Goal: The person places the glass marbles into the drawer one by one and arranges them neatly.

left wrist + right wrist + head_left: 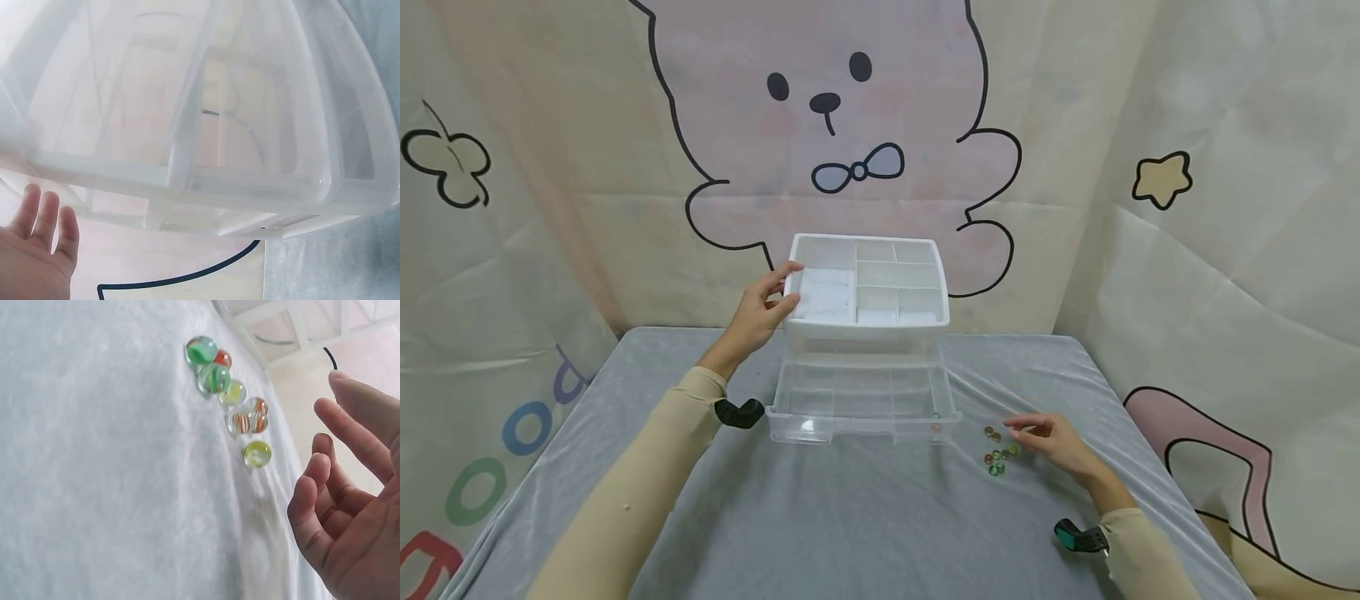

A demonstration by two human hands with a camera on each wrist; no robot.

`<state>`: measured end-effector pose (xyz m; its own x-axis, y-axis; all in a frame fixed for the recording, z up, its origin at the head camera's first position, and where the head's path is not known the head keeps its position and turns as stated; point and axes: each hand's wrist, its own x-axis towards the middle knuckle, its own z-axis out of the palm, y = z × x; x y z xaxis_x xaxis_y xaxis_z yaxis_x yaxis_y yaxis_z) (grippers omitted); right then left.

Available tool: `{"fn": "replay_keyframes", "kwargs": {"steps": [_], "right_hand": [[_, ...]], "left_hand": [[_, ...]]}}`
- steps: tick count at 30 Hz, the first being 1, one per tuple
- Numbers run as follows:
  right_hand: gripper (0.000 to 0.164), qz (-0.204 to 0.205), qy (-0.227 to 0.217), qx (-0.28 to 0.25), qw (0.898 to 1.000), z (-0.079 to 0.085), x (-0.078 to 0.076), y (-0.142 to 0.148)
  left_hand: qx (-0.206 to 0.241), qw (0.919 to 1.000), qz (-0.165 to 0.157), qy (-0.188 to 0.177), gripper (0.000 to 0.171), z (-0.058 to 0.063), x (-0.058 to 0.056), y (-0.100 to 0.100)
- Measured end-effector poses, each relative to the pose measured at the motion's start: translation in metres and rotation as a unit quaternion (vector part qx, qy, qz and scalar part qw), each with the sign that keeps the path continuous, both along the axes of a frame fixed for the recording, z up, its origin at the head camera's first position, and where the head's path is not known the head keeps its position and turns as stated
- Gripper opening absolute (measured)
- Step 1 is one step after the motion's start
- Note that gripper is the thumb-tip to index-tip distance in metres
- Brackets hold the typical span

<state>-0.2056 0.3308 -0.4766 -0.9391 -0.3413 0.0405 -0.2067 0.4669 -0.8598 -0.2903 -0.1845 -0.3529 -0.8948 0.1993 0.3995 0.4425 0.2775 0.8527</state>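
Note:
A white plastic storage box point(867, 331) with a divided top tray stands mid-table. Its clear lower drawer point(827, 429) is pulled out towards me, and a small reddish-green marble point(936, 422) shows through its right front corner. My left hand point(760, 315) holds the box by the left rim of the top tray; in the left wrist view several of its fingers point(45, 228) lie along the box's side. To the right of the drawer, several glass marbles point(215, 378) lie grouped on the cloth. Just right of them hovers my right hand point(1051, 442), fingers loosely bent, with nothing visible between them.
A grey-blue cloth point(850, 517) covers the table, with wrinkles around the marbles. Printed curtains point(1060, 100) hang behind the table and on both sides, the back one close behind the box. Dark bands with devices point(1078, 536) sit on both wrists.

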Motion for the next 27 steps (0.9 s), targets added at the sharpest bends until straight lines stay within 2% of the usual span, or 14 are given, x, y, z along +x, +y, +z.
{"fn": "replay_keyframes", "kwargs": {"steps": [5,12,19,27], "right_hand": [[0.031,0.020,0.020,0.004,1.000,-0.005,-0.002,0.006],[0.027,0.045,0.040,0.045,0.997,-0.015,-0.005,0.013],[0.026,0.053,0.057,0.043,0.996,-0.016,-0.003,0.015],[0.027,0.065,0.041,0.040,0.996,-0.016,-0.004,0.016]], "left_hand": [[0.000,1.0000,0.000,-0.007,0.051,0.001,0.000,0.000],[0.004,0.9999,-0.002,-0.011,0.053,0.001,0.000,0.001],[0.004,1.0000,-0.001,-0.006,0.052,-0.001,-0.001,0.001],[0.018,0.9997,-0.015,-0.010,0.053,-0.001,-0.003,0.001]]}}
